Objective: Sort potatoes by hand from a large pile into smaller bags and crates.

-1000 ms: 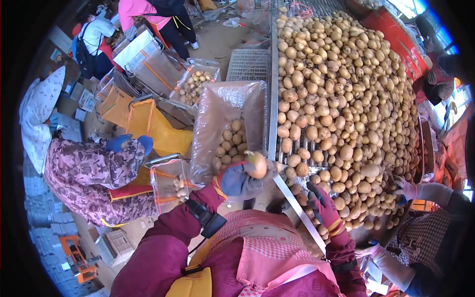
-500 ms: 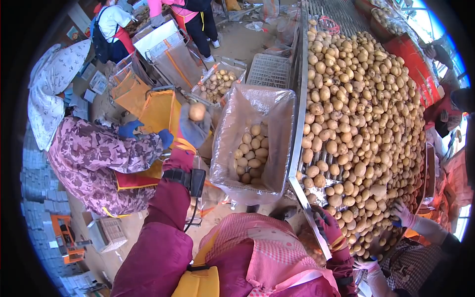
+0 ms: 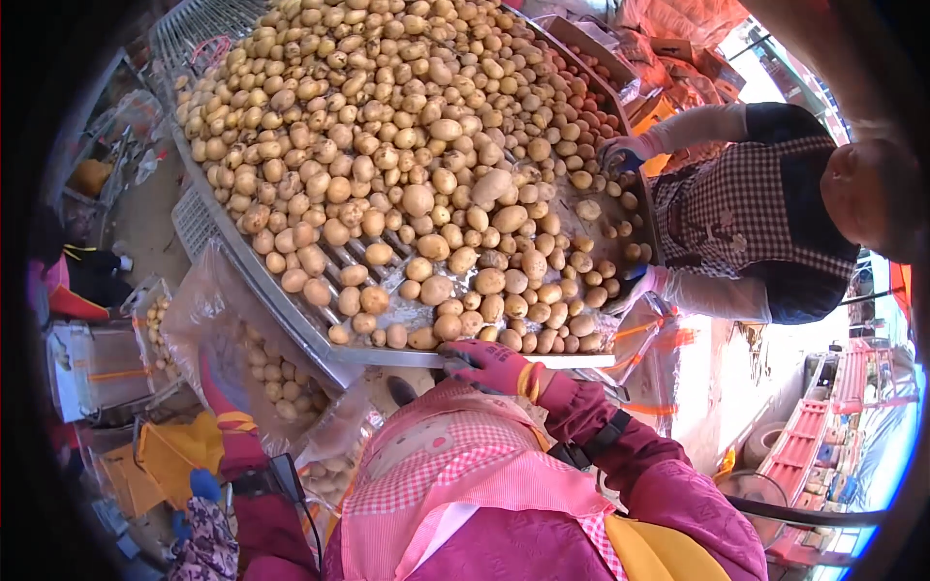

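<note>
A big heap of potatoes (image 3: 387, 126) covers the slatted metal sorting table (image 3: 208, 208). At its near edge my right hand (image 3: 494, 370), in a pink glove with grey fingers, curls over the metal rim (image 3: 387, 357), close to the nearest potatoes. To the left of the table, my left hand (image 3: 225, 380), gloved too, reaches over a crate lined with clear plastic (image 3: 199, 300). Motion smears its fingers, and I cannot make out whether they hold anything. Potatoes (image 3: 281, 378) lie inside the lined crate.
Across the table's right end, a co-worker in a checked apron (image 3: 722, 208) has gloved hands among the potatoes. Another person's blue-gloved hand (image 3: 203, 484) is at lower left, near a yellow bag (image 3: 179, 450). A smaller lined crate (image 3: 155, 324) of potatoes stands farther left.
My view has swung right over the table. The potato seen in my raised left hand is no longer visible, and that hand is now over the lined crate. My right hand stays at the rim.
</note>
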Demonstrator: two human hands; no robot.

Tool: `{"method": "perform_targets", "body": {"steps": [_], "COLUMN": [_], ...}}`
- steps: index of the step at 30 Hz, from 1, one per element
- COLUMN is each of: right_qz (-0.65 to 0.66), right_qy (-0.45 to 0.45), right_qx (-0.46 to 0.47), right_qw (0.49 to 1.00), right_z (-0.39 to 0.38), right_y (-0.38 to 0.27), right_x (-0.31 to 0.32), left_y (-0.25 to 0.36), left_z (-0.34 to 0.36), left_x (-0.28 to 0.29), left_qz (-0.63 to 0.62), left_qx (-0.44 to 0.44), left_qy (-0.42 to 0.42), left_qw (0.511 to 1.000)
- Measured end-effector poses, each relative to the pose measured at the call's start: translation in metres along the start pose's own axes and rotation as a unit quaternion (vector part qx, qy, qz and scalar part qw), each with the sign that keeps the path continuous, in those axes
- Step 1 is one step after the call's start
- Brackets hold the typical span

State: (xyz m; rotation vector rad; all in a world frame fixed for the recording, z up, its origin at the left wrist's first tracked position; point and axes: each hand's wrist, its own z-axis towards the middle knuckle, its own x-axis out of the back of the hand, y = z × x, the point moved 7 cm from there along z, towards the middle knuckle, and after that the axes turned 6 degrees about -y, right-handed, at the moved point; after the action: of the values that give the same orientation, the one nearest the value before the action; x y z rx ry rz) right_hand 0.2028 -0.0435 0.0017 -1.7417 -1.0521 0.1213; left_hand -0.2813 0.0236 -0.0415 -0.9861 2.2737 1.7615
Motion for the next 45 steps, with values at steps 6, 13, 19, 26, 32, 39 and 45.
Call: {"method": "perform_targets", "body": {"steps": [6, 13, 19, 26, 32, 39, 45], "right_qz": [0.114, 0.165, -0.1, -0.285, -0.182, -0.146, -0.245], "right_qy": [0.077, 0.24, 0.387, 0.436, 0.285, 0.227, 0.298], "right_qx": [-0.064, -0.146, -0.176, 0.013, -0.021, 0.111, -0.236], "right_qw": [0.988, 0.945, 0.9, 0.853, 0.941, 0.957, 0.892], "right_z": [-0.041, -0.093, -0.033, 0.064, 0.126, 0.065, 0.039], "right_y": [0.047, 0.108, 0.112, 0.041, 0.008, -0.017, 0.092], "right_x": [0.014, 0.07, 0.156, 0.263, 0.171, 0.15, 0.215], "left_y": [-0.104, -0.163, -0.087, -0.108, -0.095, -0.149, -0.138], "left_z": [-0.081, -0.071, 0.012, -0.033, -0.05, -0.073, -0.087], "left_x": [-0.265, -0.342, -0.292, -0.249, -0.275, -0.303, -0.323], "left_qz": [0.515, 0.611, 0.723, 0.771, 0.675, -0.211, 0.016], "left_qx": [-0.245, -0.397, -0.397, -0.311, -0.283, 0.395, 0.17], "left_qy": [-0.39, -0.548, -0.238, -0.251, -0.239, -0.232, -0.507], "left_qw": [0.723, 0.411, 0.513, 0.496, 0.637, 0.863, 0.845]}}
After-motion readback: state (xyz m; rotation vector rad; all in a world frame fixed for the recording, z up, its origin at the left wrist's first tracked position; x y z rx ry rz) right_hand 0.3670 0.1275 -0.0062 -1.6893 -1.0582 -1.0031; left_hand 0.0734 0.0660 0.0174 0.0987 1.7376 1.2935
